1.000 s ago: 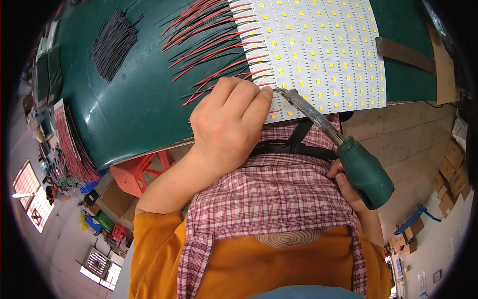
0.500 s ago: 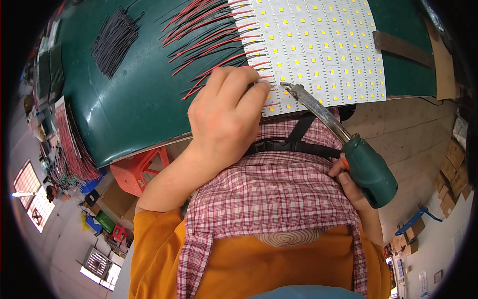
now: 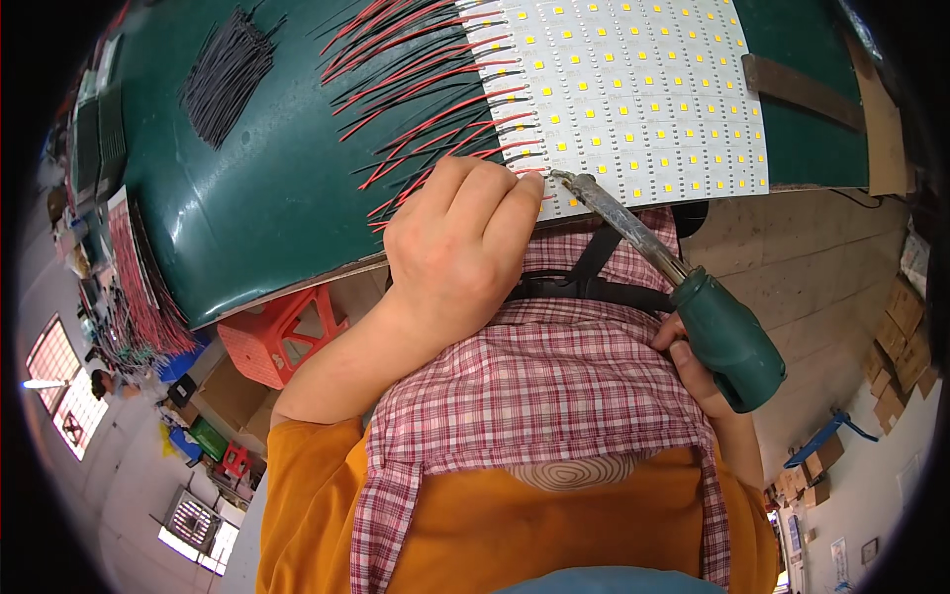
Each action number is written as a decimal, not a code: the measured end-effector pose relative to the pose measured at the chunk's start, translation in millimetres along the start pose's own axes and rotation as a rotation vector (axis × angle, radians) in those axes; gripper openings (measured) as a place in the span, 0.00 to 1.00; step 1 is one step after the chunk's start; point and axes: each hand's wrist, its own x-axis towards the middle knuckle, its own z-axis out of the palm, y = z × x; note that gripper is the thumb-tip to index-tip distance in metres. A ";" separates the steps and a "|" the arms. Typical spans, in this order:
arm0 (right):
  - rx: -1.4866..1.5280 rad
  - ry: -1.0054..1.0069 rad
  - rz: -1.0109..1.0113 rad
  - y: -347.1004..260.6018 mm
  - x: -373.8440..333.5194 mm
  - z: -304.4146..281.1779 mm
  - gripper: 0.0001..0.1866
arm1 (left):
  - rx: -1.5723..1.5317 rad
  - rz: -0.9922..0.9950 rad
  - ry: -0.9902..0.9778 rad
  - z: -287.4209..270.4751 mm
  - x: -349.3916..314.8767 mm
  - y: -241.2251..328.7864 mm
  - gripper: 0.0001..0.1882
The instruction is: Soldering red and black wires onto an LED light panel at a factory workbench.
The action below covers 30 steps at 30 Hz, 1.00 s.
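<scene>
A white LED panel [image 3: 683, 84], dotted with yellow square LEDs, lies on the green tabletop. Rows of red and black wires [image 3: 421, 89] fan out leftward from its left edge. My left hand [image 3: 455, 238] is closed at the panel's near left corner, thumb and fingers pinched on a thin wire that they mostly hide. In my right hand [image 3: 698, 376], partly hidden behind the handle, is a soldering iron [image 3: 727, 337] with a green handle. Its dark tip touches or nearly touches the panel's edge, right beside my left fingertips.
A bundle of black wires [image 3: 230, 79] lies at the far left of the green table [image 3: 287, 188]. Bunched red wires [image 3: 143, 277] hang by the table's left side. A red stool [image 3: 282, 337] stands below the near edge. A dark flat bar [image 3: 802, 91] lies right of the panel.
My left hand has shifted a little toward me along the panel's edge. The iron's tip has come slightly left and nearer, closing the gap to my left fingertips.
</scene>
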 end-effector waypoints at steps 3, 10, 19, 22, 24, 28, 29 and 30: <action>-0.184 -0.032 -0.086 11.6 -1.3 -2.8 0.07 | -0.003 -0.076 -0.062 -5.5 1.9 7.3 0.12; 0.120 -0.005 0.016 -5.0 0.0 -1.4 0.05 | 0.081 -0.009 -0.014 1.1 -0.4 7.6 0.11; 0.324 0.099 -0.036 -3.1 5.2 4.5 0.06 | 0.039 -0.065 -0.050 2.4 3.6 4.0 0.12; 0.165 -0.011 -0.084 -3.8 12.9 1.2 0.09 | 0.057 -0.083 -0.055 -3.0 2.8 1.3 0.11; 0.190 -0.010 -0.050 0.4 5.8 -2.0 0.10 | 0.030 -0.090 -0.088 -7.3 1.1 3.1 0.10; 0.331 0.087 0.004 5.1 -3.7 4.2 0.14 | -0.060 -0.027 -0.082 -4.4 -0.8 4.8 0.09; 0.338 0.063 -0.025 5.8 -5.6 3.1 0.14 | -0.061 -0.023 -0.100 -7.6 -1.8 9.2 0.09; 0.288 0.046 -0.045 5.8 -6.1 1.8 0.16 | -0.064 -0.017 -0.118 -12.2 -3.2 10.1 0.09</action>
